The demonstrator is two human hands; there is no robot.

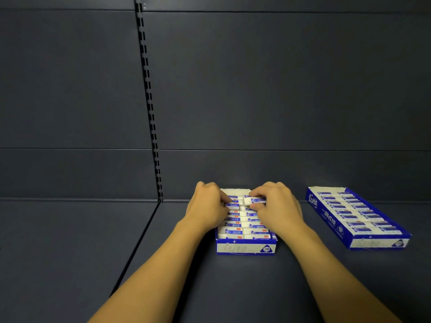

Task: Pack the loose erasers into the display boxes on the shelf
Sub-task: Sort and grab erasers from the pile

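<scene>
Matt dark shelf, printed card boxes

The shelf (70, 241) and back panel (256, 89) look like smooth, matt painted metal; both display boxes (246, 248) (331, 220) look like lightly glossy printed cardboard, with paper-sleeved erasers (233, 231).

- Dim, even light; the dark shelf (210, 287) and back panel (256, 89) swallow detail.
- Soft shadows under both forearms.
- Wide-angle bending at the edges.
- Slightly soft focus; box print blurred.
</scene>
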